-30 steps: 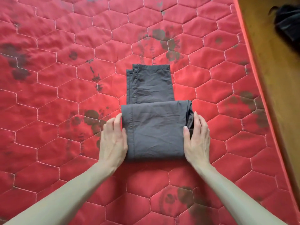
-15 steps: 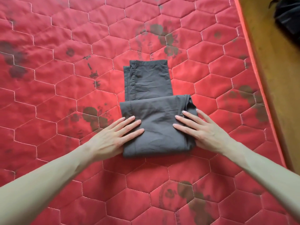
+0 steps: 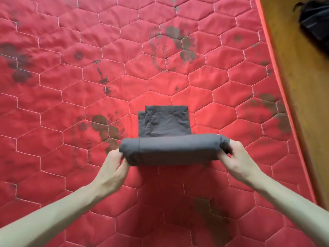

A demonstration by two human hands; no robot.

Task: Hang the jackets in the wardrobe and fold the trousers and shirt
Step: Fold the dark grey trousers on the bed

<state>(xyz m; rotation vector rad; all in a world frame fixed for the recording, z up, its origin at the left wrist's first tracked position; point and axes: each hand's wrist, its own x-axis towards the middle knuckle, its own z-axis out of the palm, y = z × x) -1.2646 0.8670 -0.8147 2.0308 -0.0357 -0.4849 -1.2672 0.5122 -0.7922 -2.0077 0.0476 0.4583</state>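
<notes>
Your left hand (image 3: 114, 168) grips the left end of the folded grey trousers (image 3: 170, 150), fingers curled under the fabric and thumb over its edge. Your right hand (image 3: 238, 163) grips the right end in like manner. The thick near fold is raised off the red quilted mattress (image 3: 71, 86); the narrower far section lies flat on it. A dark, blurred item (image 3: 315, 22) lies on the wooden floor (image 3: 302, 86) beside the mattress, upper right.
</notes>
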